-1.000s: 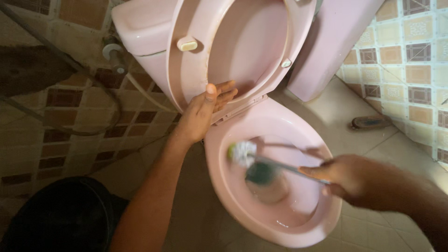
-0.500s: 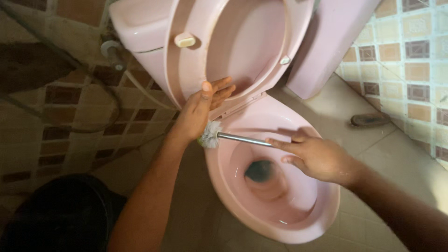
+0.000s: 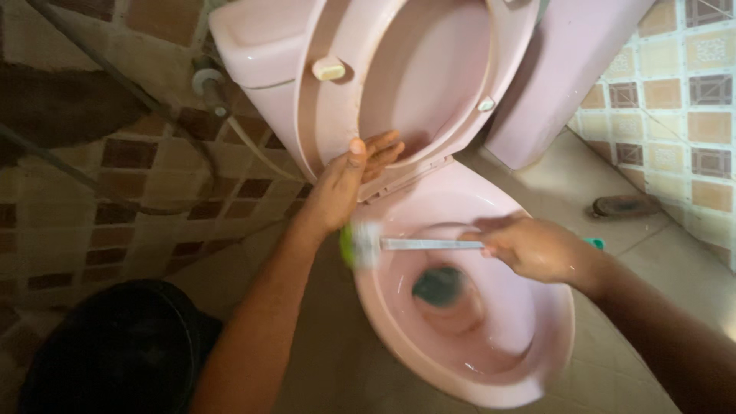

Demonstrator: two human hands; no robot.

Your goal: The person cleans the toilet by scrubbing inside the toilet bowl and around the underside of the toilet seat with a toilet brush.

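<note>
A pink toilet bowl [image 3: 529, 368] stands below me with its seat and lid [image 3: 429, 69] raised. My left hand [image 3: 349, 180] holds the raised seat at its lower left edge, thumb on the front. My right hand [image 3: 529, 249] grips the metal handle of a toilet brush [image 3: 364, 245]. The brush's white and green head is blurred and lies against the bowl's left rim. Dark water sits in the bowl's drain.
The pink cistern [image 3: 253, 38] is behind the lid, with a hose [image 3: 253, 149] running down from a valve [image 3: 208, 80]. A dark bucket [image 3: 115, 353] stands at lower left. Patterned tiled walls close in left and right. A sandal [image 3: 625, 205] lies on the floor at right.
The brush head has travelled from inside the bowl up and left to the left rim. My right hand followed it toward the back. My left hand stays on the seat.
</note>
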